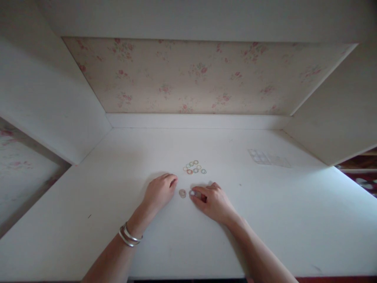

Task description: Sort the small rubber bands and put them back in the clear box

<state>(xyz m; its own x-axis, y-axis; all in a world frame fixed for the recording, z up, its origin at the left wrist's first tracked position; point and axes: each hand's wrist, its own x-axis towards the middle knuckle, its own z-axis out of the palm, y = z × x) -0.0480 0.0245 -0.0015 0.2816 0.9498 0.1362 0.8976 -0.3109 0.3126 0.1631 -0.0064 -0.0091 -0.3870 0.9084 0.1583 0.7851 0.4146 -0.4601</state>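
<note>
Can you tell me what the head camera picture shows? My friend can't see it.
Two bare hands rest on a white table: the right hand pinches a small round piece, the left hand lies beside another. Little coloured rings sit just beyond.

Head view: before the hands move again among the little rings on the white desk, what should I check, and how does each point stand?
1. Right hand has a small pale ring at its fingertips: ok; actual pinch: cannot tell.
2. Left hand rests flat on the desk, holding nothing: ok.
3. Loose disc lies between the hands, untouched: ok.
4. Cluster of coloured rings lies beyond the hands, apart from both: ok.
5. Clear tray far right, contents: cannot tell.
</note>
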